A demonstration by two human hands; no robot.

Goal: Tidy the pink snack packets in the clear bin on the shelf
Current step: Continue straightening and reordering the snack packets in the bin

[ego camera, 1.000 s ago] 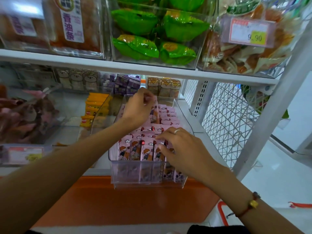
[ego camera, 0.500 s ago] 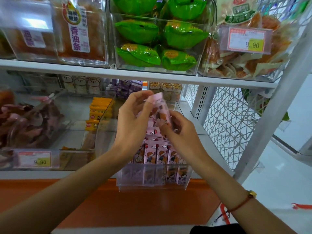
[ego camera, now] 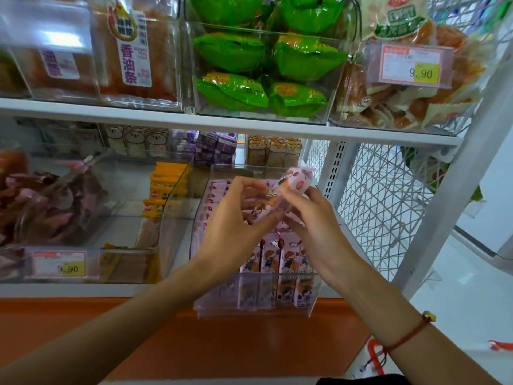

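A clear bin (ego camera: 251,307) stands on the lower shelf, jutting over its front edge, with rows of pink snack packets (ego camera: 273,258) standing upright inside. Above the bin, a few loose pink packets (ego camera: 288,187) are held up between both hands. My left hand (ego camera: 236,226) pinches their lower end with curled fingers. My right hand (ego camera: 313,220) grips them from the right, thumb on the packets. The middle rows in the bin are hidden behind my hands.
Left of the bin is another clear bin (ego camera: 105,262) with yellow packets (ego camera: 163,187) and a 9.90 price tag (ego camera: 59,263). The upper shelf (ego camera: 249,126) carries bins of green packets (ego camera: 266,73). A white wire side panel (ego camera: 380,207) closes the right.
Both hands left the bin, lifting packets out of it. They now hold them a little further right and more tilted than half a second ago.
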